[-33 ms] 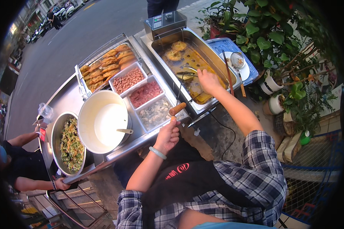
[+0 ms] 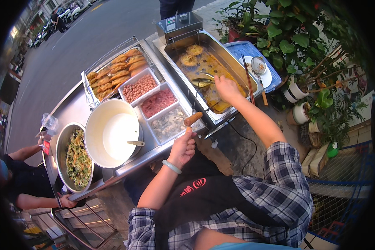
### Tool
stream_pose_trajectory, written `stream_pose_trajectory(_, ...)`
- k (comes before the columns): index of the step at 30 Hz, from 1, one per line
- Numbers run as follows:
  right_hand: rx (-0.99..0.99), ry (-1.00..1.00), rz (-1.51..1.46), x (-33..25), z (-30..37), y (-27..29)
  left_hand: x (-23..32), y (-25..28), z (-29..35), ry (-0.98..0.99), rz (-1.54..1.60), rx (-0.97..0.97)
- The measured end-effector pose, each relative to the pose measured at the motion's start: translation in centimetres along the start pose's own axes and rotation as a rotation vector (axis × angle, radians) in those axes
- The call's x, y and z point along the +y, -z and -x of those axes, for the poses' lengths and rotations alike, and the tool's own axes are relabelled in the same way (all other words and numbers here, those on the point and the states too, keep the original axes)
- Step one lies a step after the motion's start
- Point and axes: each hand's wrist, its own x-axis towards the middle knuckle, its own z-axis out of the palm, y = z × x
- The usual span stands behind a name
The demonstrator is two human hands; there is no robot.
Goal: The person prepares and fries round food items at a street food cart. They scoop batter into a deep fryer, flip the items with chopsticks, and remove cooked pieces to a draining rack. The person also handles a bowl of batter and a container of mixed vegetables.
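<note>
My right hand (image 2: 228, 88) reaches over the oil, fingers closed on a shiny metal utensil (image 2: 207, 75); its exact kind is hard to make out. Beneath its tip a greenish-yellow piece (image 2: 200, 83) lies at the oil's surface. My left hand (image 2: 182, 149) is closed at a wooden-handled tool (image 2: 193, 119), whose thin metal rod runs toward the near end of the fryer (image 2: 234, 62). Two round golden fritters (image 2: 190, 60) float at the far end, in brown oil dotted with bubbles.
Left of the fryer stand fried pieces (image 2: 116, 71), tubs of peanuts (image 2: 139, 88), minced meat (image 2: 159, 102) and shellfish-like pieces (image 2: 168, 123). A white pot (image 2: 131, 125) and a bowl of chopped vegetables (image 2: 61, 154) follow. Another person's hand (image 2: 66, 201) touches the cart. Potted plants (image 2: 296, 91) crowd the right.
</note>
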Motion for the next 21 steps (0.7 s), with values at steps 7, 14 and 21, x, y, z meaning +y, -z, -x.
stream_pose_trajectory(7,-0.010,0.029,-0.023,-2.1,-3.1,-1.9,-0.2,0.0,0.3,0.003,-0.003,0.004)
stream_pose_trajectory(14,-0.009,0.081,-0.002,-0.9,-0.9,0.3,-0.1,0.2,-0.2,-0.006,0.007,0.008)
stream_pose_trajectory(21,0.062,0.069,0.066,0.3,1.8,2.5,0.4,0.2,-0.5,-0.027,0.009,0.021)
